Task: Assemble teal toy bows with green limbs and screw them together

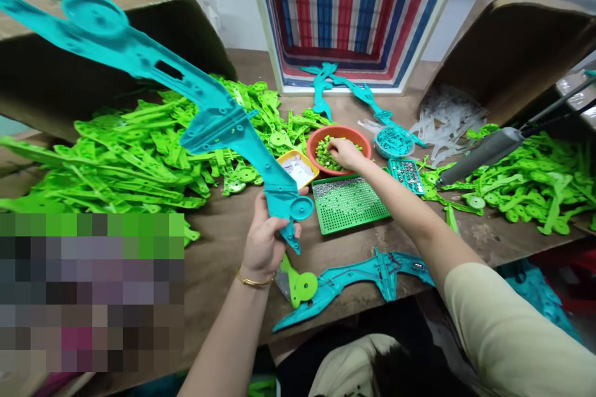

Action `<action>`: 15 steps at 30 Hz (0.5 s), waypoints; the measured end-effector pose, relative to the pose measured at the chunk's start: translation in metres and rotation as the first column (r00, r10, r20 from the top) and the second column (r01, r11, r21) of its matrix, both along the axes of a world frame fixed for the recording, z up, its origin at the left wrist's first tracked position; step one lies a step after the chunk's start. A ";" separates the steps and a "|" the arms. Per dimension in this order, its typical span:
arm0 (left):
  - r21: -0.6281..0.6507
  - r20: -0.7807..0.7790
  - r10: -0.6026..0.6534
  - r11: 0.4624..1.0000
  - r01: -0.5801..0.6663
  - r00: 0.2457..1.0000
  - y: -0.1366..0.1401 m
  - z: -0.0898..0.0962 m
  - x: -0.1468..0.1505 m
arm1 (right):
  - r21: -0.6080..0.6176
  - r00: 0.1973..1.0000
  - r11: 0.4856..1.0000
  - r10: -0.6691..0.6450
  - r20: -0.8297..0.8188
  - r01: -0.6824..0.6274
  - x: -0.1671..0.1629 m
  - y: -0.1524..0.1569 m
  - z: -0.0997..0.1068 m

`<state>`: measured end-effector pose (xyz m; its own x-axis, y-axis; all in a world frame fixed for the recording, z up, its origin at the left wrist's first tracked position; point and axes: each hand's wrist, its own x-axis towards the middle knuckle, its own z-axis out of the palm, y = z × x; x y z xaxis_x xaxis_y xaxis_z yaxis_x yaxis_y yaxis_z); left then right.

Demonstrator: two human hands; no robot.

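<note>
My left hand (267,237) is closed round the narrow lower end of a long teal plastic shell (209,118), shaped like part of a toy bow, which slants up to the left. My right hand (347,154) reaches into an orange bowl (316,160) of small green plastic pieces (328,147). Its fingers are bent together among the pieces, and what they grip is hidden. Below, at the table's front edge, lies another teal shell (344,276) with a dark red strand along it. A green part with a round disc (305,286) rests against that shell.
Piles of green plastic parts (139,149) lie left and right. A green perforated tray (349,208) of tiny metal pieces, a yellow dish (298,167), a teal tray (406,175) and a bowl of teal bits (395,141) surround the orange bowl. A grey power screwdriver (484,155) hangs at right.
</note>
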<state>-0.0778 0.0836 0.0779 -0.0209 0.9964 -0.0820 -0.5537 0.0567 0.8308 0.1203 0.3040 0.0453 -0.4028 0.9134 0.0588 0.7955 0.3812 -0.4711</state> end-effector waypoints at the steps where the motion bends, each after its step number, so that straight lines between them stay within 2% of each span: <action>1: 0.009 0.006 0.015 1.000 -0.015 1.000 -0.001 0.002 0.001 | 0.005 1.000 1.000 -0.004 0.017 0.004 0.000 -0.001 0.000; 5: 0.008 -0.044 0.089 0.996 -0.089 0.995 -0.003 0.009 0.007 | -0.026 0.996 1.000 0.003 0.093 -0.001 -0.003 -0.004 -0.001; 9: -0.024 -0.169 0.185 0.981 -0.192 0.968 -0.009 0.006 0.009 | -0.071 0.994 0.997 -0.015 0.104 0.023 -0.009 -0.003 0.000; 12: -0.005 -0.145 0.187 0.982 -0.189 0.972 -0.015 0.003 0.009 | -0.091 0.997 0.994 -0.052 0.048 0.056 -0.007 -0.003 0.007; 15: 0.007 -0.092 0.149 0.989 -0.149 0.985 -0.021 0.000 0.007 | -0.092 0.991 0.992 -0.100 -0.085 0.092 0.002 -0.012 0.017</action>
<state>-0.0705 0.0628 0.0775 -0.1766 0.9816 -0.0725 -0.4774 -0.0210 0.8784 0.1225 0.2922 0.0627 -0.3102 0.9506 0.0082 0.7797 0.2594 -0.5699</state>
